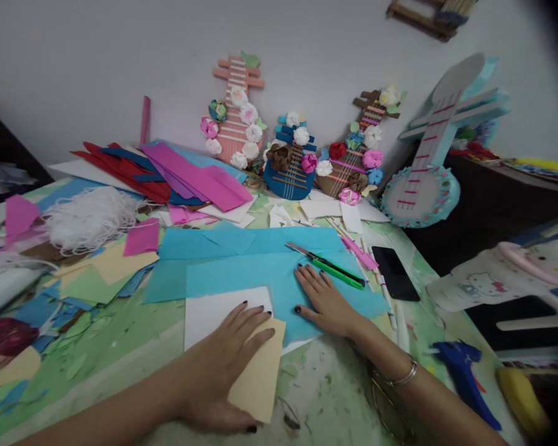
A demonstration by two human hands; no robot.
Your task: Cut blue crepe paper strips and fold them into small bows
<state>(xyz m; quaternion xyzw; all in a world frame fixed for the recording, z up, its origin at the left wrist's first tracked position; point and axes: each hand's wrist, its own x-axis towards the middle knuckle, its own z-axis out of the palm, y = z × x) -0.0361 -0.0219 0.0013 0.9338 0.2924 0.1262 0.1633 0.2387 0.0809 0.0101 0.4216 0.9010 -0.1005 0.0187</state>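
My left hand (pixel 235 362) lies with fingers spread over a cream paper piece (pixel 265 365) and the edge of a white sheet (pixel 204 319). My right hand (pixel 323 300) rests flat, fingers apart, on a large sheet of turquoise paper (pixel 227 272). Just beyond its fingertips a green utility knife (pixel 341 271) lies on the turquoise paper, its blade out and pointing to the upper left. Part of the cream piece is hidden beneath my left hand.
Paper lutes, such as the blue one (pixel 288 176), lean against the wall. Left are white string (pixel 90 217) and magenta paper (pixel 199 173). At right are a phone (pixel 395 272), a white tumbler (pixel 488 279), a blue glue gun (pixel 465 378) and yellow tape (pixel 521 399).
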